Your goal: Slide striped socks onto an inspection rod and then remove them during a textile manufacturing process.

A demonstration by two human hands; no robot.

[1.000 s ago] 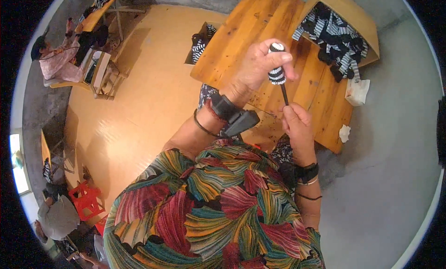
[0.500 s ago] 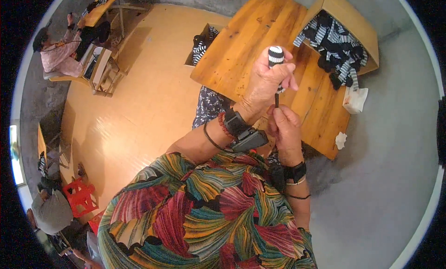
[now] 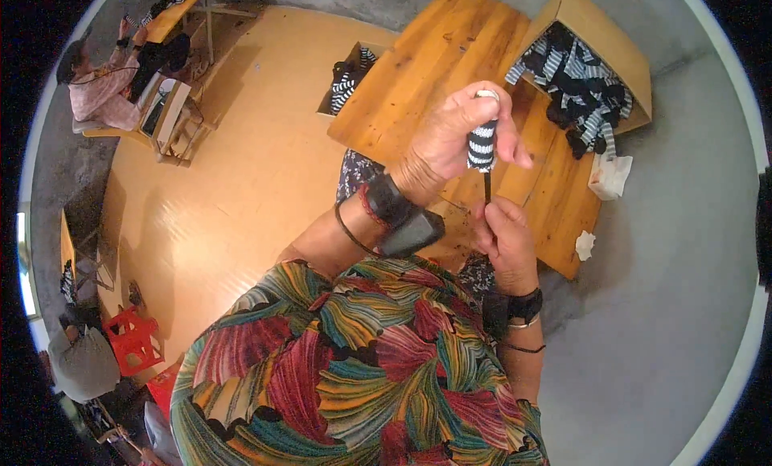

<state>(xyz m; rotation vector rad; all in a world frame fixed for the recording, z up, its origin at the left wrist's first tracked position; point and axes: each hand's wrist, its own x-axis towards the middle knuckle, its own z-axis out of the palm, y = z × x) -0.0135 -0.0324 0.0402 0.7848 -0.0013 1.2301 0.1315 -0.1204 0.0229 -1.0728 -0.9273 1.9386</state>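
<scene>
My left hand (image 3: 453,132) is closed around the top of a small black-and-white striped knitted tube (image 3: 481,148), above the wooden table. The thumb presses near the tube's white upper end. A thin dark rod (image 3: 487,187) runs up to the tube's lower end; how far it reaches inside is hidden. Below, my right hand (image 3: 508,242) pinches the rod's lower part between thumb and fingers.
On the wooden table (image 3: 418,64), a tipped cardboard box (image 3: 615,44) spills striped and black knitted pieces (image 3: 583,84). A white paper-lined box (image 3: 609,176) and crumpled paper (image 3: 585,245) lie along the right edge. Another box (image 3: 326,104) stands beyond the left edge. Co-workers sit far left.
My left thumb and fingers have shifted to the tube's upper end, so its striped lower part now shows beneath them. My right hand has dropped slightly and moved right with the rod.
</scene>
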